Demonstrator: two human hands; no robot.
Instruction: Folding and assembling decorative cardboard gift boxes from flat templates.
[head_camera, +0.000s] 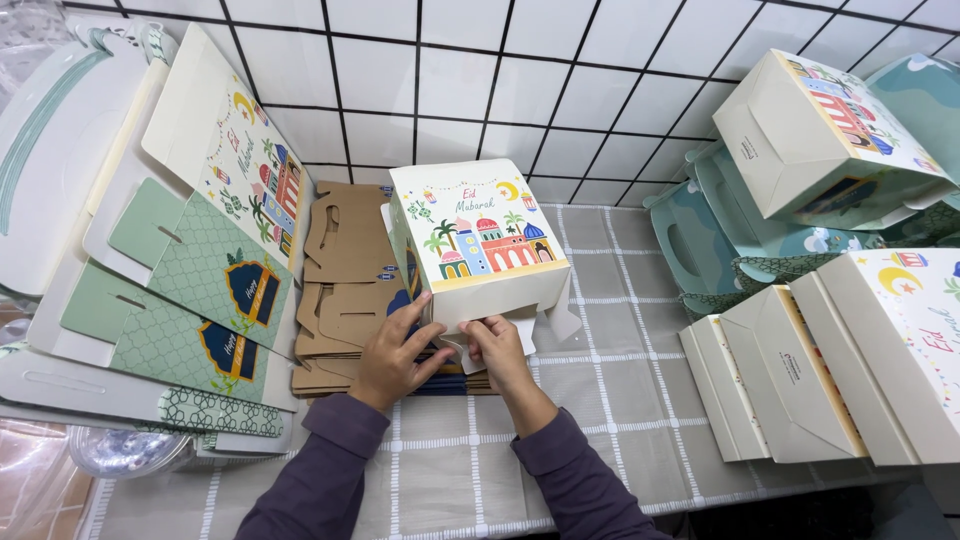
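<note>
A cream cardboard box (487, 225) printed with a colourful mosque, palm trees and a crescent stands on its side at the table's middle. Both hands work at its near, open end. My left hand (392, 352) grips the lower left corner, thumb along the edge. My right hand (497, 347) pinches a white bottom flap (527, 328) under the box. Beneath and left of the box lies a stack of flat brown box blanks (340, 285).
Flat printed box blanks, cream and green (190, 270), fan out at the left. Folded cream boxes (800, 375) and teal ones (720, 235) pile up at the right. A grey checked cloth (620, 300) covers the table; a white tiled wall (500, 80) stands behind.
</note>
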